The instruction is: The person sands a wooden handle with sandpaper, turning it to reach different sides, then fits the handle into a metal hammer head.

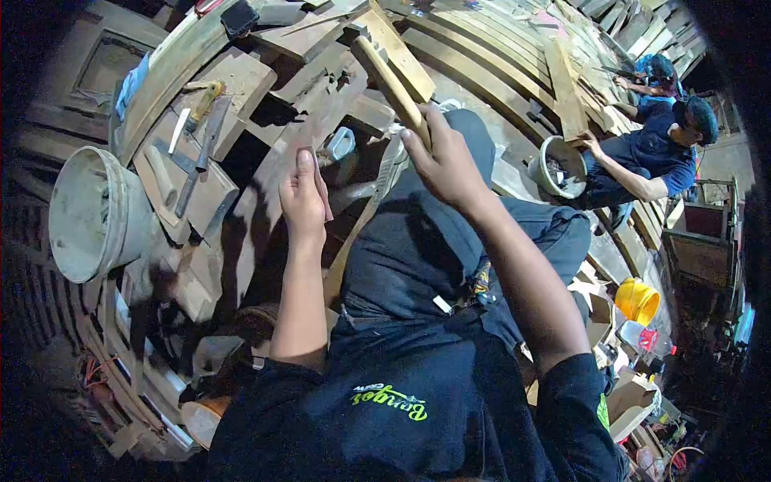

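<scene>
My left hand (304,197) holds a thin reddish-brown sheet (322,181), with the thumb laid along its face. Up and to the right of it, my right hand (446,161) grips the lower end of a pale, rounded wooden piece (385,79), which slants up and to the left. The two hands are apart. Behind the rounded piece lies a flat light board (401,60). Left of my left hand, a workboard bears a tool with a yellow-brown handle (204,104) and a long dark metal tool (210,135).
A large whitish bucket (92,215) stands at the left. Two co-workers sit at the upper right, the nearer person (642,153) beside a smaller bucket (560,167). Long planks (482,72) run across the top. A yellow container (637,300) is at the right.
</scene>
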`<state>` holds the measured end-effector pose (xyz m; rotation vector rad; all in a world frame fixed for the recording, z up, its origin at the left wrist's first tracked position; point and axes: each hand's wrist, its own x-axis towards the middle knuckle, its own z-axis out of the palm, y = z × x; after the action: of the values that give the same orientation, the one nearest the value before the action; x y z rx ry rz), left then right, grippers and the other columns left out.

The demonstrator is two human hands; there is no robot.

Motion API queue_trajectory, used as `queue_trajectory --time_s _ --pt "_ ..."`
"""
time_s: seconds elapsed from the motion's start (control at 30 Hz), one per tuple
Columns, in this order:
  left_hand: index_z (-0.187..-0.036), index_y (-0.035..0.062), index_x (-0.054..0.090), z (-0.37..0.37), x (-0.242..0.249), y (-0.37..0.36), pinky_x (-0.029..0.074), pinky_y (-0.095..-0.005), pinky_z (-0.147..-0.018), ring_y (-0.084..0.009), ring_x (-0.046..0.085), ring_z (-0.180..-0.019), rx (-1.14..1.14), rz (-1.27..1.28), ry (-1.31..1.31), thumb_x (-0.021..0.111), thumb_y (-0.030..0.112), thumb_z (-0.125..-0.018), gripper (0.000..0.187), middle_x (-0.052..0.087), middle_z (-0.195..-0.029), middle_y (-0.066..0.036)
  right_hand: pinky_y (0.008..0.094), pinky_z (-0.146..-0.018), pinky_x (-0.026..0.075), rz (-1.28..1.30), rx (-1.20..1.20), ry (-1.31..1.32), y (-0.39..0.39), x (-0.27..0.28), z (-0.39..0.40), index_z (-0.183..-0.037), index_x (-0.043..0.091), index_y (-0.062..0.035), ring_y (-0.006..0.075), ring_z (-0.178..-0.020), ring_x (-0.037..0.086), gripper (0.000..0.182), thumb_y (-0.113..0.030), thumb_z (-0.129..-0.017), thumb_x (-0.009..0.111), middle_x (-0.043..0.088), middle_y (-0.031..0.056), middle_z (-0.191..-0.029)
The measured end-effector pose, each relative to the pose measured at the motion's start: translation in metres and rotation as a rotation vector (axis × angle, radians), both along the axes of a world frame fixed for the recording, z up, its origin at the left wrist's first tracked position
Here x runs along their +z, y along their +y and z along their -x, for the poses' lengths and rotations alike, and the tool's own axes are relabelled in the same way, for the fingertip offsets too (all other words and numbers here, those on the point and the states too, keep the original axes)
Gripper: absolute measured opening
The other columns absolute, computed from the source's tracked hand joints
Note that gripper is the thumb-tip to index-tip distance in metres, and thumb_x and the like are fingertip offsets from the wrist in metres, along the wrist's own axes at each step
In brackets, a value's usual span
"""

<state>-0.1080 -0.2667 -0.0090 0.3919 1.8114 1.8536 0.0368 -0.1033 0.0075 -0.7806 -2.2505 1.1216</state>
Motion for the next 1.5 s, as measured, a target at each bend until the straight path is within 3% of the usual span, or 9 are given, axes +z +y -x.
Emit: queue_trajectory --time_s 0.1,0.17,0.43,0.5,0.7,0.83,0.93,1.13,1.5 --pt "-0.074 0.0158 0.049 -0.007 -0.011 0.002 0.026 -0.0237 -0.038 -0.0059 0.037 -0.041 -0.024 0.023 -0.035 0.052 0.043 -0.107 0.043 0.041 -0.056 0.005 0.0521 -0.077 0.055 -0.221 0.054 -0.261 0.034 -0.007 -0.001 -0.111 0.060 -0.0017 0.0458 -0.091 0.070 0.023 -0.021 -0.099 0.056 0.072 0.0260 -0.094" --pt "-0.076 0.0125 0.062 -0.006 -0.019 0.003 0.024 -0.0235 -0.032 -0.0050 0.035 -0.036 -0.058 -0.016 -0.014 0.052 0.050 -0.106 0.049 0.041 -0.051 0.008 0.0508 -0.076 0.058 -0.428 0.314 -0.941 0.056 -0.018 0.005 -0.110 0.063 -0.0031 0.0399 -0.090 0.073 0.023 -0.020 -0.098 0.053 0.074 0.0225 -0.096" --pt "-0.074 0.0163 0.050 0.001 -0.009 -0.005 0.023 -0.0238 -0.037 -0.0046 0.037 -0.041 -0.005 0.014 -0.013 0.052 0.046 -0.107 0.044 0.040 -0.055 0.005 0.0487 -0.072 0.059 -0.520 0.236 -0.628 0.057 0.009 0.034 -0.108 0.065 -0.0057 0.0358 -0.084 0.074 0.022 -0.022 -0.097 0.055 0.074 0.0158 -0.087" --pt "-0.075 0.0160 0.050 0.005 -0.007 -0.011 0.023 -0.0238 -0.037 -0.0047 0.036 -0.041 -0.004 0.022 -0.025 0.052 0.046 -0.107 0.044 0.040 -0.055 0.005 0.0499 -0.068 0.060 -0.530 0.432 -1.054 0.061 0.018 0.028 -0.108 0.068 -0.0078 0.0332 -0.084 0.075 0.024 -0.024 -0.097 0.055 0.075 0.0149 -0.091" --pt "-0.075 0.0154 0.051 0.005 -0.044 -0.010 0.022 -0.0248 -0.035 -0.0054 0.034 -0.038 0.061 0.056 0.107 0.053 0.046 -0.107 0.044 0.040 -0.053 0.006 0.0513 -0.081 0.053 0.045 0.088 -0.119 0.028 0.031 0.012 -0.115 0.059 0.0018 0.0445 -0.090 0.069 0.041 -0.036 -0.098 0.061 0.068 0.0263 -0.095" --pt "-0.078 0.0110 0.057 0.006 -0.041 -0.005 0.031 -0.0231 -0.042 -0.0040 0.041 -0.047 0.008 0.063 0.141 0.051 0.040 -0.109 0.042 0.047 -0.059 0.005 0.0367 -0.062 0.052 0.711 0.172 -0.061 -0.039 -0.016 -0.019 -0.112 0.058 0.0024 0.0178 -0.069 0.059 0.037 -0.034 -0.104 0.058 0.061 0.0074 -0.082" --pt "-0.097 -0.0015 0.066 0.002 -0.023 -0.011 0.049 -0.0373 -0.065 -0.0197 0.060 -0.066 -0.082 0.184 0.534 0.056 0.037 -0.105 0.041 0.064 -0.073 -0.009 0.0219 -0.051 0.042 1.153 0.172 0.056 -0.070 -0.023 -0.039 -0.113 0.054 -0.0058 0.0063 -0.066 0.050 0.025 -0.030 -0.107 0.056 0.053 0.0003 -0.080" --pt "-0.099 0.0061 0.069 -0.036 -0.026 -0.004 0.051 -0.0556 -0.065 -0.0495 0.067 -0.078 -0.291 0.321 0.706 0.054 0.045 -0.103 0.041 0.069 -0.080 -0.026 0.0209 -0.048 0.038 1.099 0.145 -0.049 -0.068 -0.022 -0.052 -0.111 0.052 -0.0076 0.0057 -0.060 0.045 0.020 -0.028 -0.107 0.055 0.050 -0.0020 -0.077" --pt "-0.092 0.0034 0.070 -0.060 -0.016 0.004 0.052 -0.0584 -0.075 -0.0495 0.068 -0.084 -0.400 0.620 0.727 0.054 0.048 -0.101 0.049 0.069 -0.084 -0.029 0.0245 -0.052 0.041 0.802 0.093 -0.251 -0.071 -0.038 -0.073 -0.107 0.057 -0.0041 0.0073 -0.061 0.051 0.027 -0.031 -0.105 0.057 0.055 -0.0017 -0.075"
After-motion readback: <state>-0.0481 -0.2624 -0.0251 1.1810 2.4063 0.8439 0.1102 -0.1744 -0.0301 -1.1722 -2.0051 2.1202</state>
